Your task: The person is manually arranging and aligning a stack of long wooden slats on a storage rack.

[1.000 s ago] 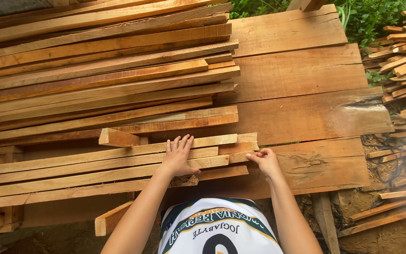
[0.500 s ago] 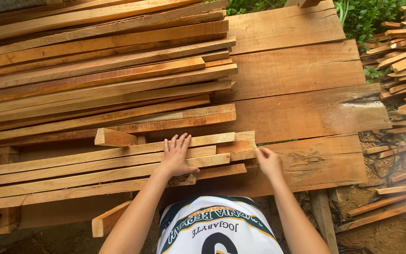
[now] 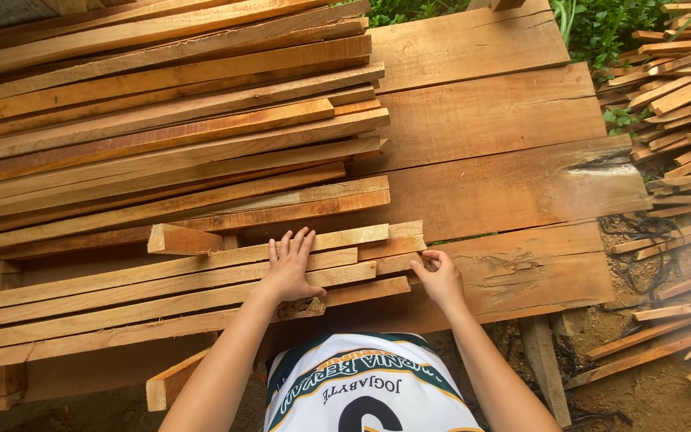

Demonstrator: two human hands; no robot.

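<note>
My left hand (image 3: pixel 288 268) lies flat, fingers spread, on a row of long pale wooden slats (image 3: pixel 161 280) stacked along the near edge of a plank bench (image 3: pixel 505 192). My right hand (image 3: pixel 440 278) curls its fingers against the right end of one of those slats (image 3: pixel 397 262). Both forearms reach up from the bottom of the head view, over a white and green shirt.
A tall pile of long slats (image 3: pixel 161 120) covers the left and far side of the bench. A short wooden block (image 3: pixel 184 238) lies across the near slats. More offcuts (image 3: pixel 681 120) heap up at the right on bare earth, with green plants (image 3: pixel 601 32) behind.
The view has shifted slightly. My right hand has drawn in a little toward the slat ends; my left hand stays flat on the slats.
</note>
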